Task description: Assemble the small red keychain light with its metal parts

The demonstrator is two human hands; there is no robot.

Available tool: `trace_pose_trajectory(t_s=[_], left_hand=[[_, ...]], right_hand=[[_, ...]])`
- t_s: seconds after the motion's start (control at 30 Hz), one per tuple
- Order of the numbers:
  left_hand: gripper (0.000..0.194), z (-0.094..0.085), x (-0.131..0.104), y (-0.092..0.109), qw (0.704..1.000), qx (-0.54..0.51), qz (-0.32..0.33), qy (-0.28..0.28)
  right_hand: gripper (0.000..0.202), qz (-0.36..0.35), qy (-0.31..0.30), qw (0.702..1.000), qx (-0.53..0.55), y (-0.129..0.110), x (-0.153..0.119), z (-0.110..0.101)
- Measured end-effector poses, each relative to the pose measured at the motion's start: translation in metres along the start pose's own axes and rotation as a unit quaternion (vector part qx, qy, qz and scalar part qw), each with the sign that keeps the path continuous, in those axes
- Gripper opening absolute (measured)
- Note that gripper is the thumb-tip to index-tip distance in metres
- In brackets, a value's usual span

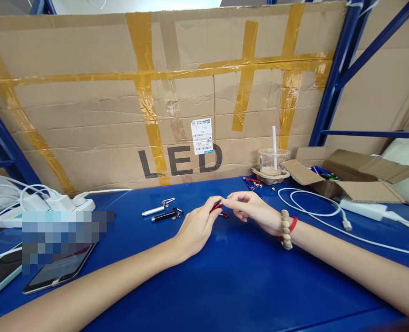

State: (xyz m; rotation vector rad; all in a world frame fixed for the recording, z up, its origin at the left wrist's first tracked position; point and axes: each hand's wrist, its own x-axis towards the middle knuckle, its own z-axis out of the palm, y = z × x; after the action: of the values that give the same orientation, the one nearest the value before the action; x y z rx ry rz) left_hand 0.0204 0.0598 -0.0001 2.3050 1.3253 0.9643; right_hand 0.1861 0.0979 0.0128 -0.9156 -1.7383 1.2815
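Note:
My left hand (197, 226) is closed around a small red metal tube (216, 206), pen-like, with its silver end toward the right. My right hand (251, 210) meets it there, thumb and forefinger pinched at that end; the fingertips hide the exact contact. Under the hands, a red clasp-like piece (224, 214) shows near the table top; whether it joins the tube I cannot tell. Left of my hands lie a silver tube with a keychain clasp (153, 211) and a black one of the same kind (163, 216).
More red and blue tubes (254, 183) lie behind my right hand. A clear plastic cup with a straw (273, 160) stands in a carton holder. At right are an open cardboard box (363, 186) and a white cable (304, 211). Phones (66, 269) and a power strip (9, 221) sit left.

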Motion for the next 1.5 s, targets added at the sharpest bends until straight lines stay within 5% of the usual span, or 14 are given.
trace_pose_trajectory(t_s=[0.3, 0.47, 0.67, 1.1, 1.5], left_hand=[[0.023, 0.000, 0.001, -0.001, 1.000, 0.017, -0.002, 0.012], [0.021, -0.001, 0.001, -0.001, 0.998, 0.049, 0.000, -0.046], [0.019, -0.002, 0.000, -0.002, 0.990, 0.094, 0.020, -0.101], [0.021, 0.000, -0.001, -0.004, 0.996, 0.060, 0.036, -0.055], [0.022, 0.000, -0.002, -0.003, 0.996, 0.050, 0.033, -0.072]], right_hand=[[0.029, -0.176, 0.041, 0.973, -0.145, 0.004, 0.007, -0.009], [0.022, -0.233, 0.012, 0.954, -0.191, 0.003, 0.006, -0.016], [0.027, -0.174, -0.044, 0.971, -0.160, 0.010, 0.006, -0.017], [0.029, -0.243, 0.008, 0.944, -0.224, 0.002, 0.000, -0.006], [0.028, -0.134, -0.063, 0.977, -0.156, 0.010, 0.006, -0.013]])
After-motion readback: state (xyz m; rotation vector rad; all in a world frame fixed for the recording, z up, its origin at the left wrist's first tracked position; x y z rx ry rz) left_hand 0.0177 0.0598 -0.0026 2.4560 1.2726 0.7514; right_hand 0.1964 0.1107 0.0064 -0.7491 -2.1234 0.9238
